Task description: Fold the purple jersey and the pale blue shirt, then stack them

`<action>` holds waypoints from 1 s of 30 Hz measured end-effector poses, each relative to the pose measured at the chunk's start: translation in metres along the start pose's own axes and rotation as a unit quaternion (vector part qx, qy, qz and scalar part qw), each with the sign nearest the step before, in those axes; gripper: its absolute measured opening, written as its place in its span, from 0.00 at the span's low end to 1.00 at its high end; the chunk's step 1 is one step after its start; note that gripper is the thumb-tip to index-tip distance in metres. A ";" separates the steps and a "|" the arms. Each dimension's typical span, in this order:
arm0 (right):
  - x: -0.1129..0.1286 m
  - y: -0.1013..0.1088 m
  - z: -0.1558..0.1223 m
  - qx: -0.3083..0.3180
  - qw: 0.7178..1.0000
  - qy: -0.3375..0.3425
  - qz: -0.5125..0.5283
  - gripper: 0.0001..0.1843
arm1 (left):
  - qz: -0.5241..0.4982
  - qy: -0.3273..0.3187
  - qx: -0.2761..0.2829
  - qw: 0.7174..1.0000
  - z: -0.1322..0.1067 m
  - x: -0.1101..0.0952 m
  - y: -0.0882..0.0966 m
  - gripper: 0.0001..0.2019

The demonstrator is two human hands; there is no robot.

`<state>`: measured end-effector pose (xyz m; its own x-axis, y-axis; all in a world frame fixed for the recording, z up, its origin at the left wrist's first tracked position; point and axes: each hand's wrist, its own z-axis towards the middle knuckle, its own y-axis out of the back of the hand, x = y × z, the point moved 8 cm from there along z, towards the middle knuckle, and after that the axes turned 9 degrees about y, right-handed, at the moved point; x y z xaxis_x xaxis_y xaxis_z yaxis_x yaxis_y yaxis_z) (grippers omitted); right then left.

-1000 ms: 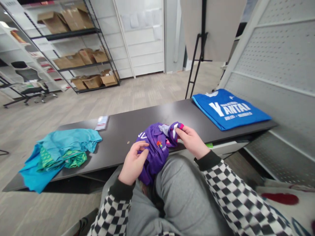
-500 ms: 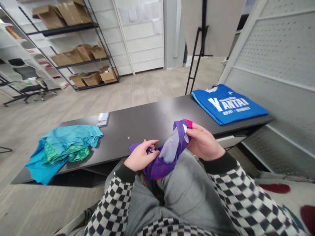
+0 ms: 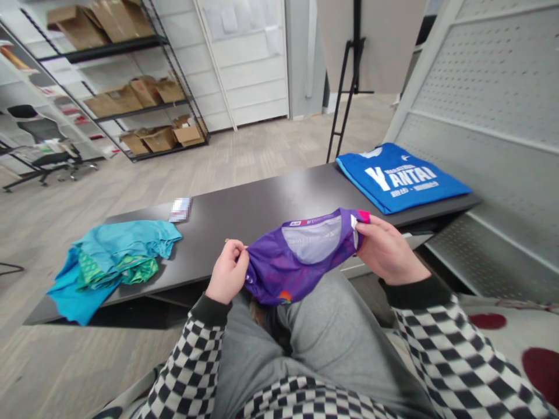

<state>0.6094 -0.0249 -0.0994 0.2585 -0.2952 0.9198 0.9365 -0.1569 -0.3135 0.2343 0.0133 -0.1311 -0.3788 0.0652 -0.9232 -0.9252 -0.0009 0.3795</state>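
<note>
- From my remote seat, I see the left hand (image 3: 229, 270) closed in a pinch on one end of the purple jersey (image 3: 266, 259).
- The right hand (image 3: 384, 247) grips the opposite end, beside the magenta trim (image 3: 363, 216).
- I judge the step in hand to be holding the jersey spread by its upper part; the next move calls for both pinches staying firm and the pull even, since such thin-looking cloth could slip or bunch.
- The jersey looks slack and lightly creased between the grips, its neck opening (image 3: 312, 238) showing a pale grey lining, with a colourful print (image 3: 285, 297) low down.
- It hangs over the grey trousers (image 3: 323, 320) and the near edge of the dark table (image 3: 271, 195); I can't tell whether it touches either.
- Farther out, a folded blue "YANTAI" shirt (image 3: 406, 186) lies right, crumpled teal clothing (image 3: 126, 238) left.
</note>
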 end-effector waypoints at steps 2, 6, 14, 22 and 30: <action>-0.006 0.012 -0.003 -0.003 0.999 0.003 -0.034 0.13 | -0.091 0.040 -0.032 0.995 -0.009 0.004 0.010 0.12; -0.015 0.036 -0.013 0.011 0.985 0.012 -0.170 0.17 | -0.136 0.069 -0.080 0.985 -0.037 0.012 0.025 0.16; -0.012 0.033 -0.039 0.096 0.941 0.039 -0.322 0.19 | 0.044 0.002 -0.038 0.998 -0.118 0.026 -0.013 0.10; 0.008 -0.093 -0.122 0.279 0.889 0.187 -0.311 0.13 | -0.162 0.097 0.211 0.959 -0.164 0.006 -0.083 0.26; -0.056 -0.156 -0.216 0.531 0.795 0.062 -0.287 0.29 | -0.239 0.278 -0.053 0.929 -0.152 0.041 -0.028 0.23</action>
<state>0.3975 -0.1872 -0.1525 -0.2477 -0.5629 0.7885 0.5801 0.5657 0.5861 0.2406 -0.1361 -0.1891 0.1490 -0.4423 -0.8844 -0.9768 -0.2051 -0.0620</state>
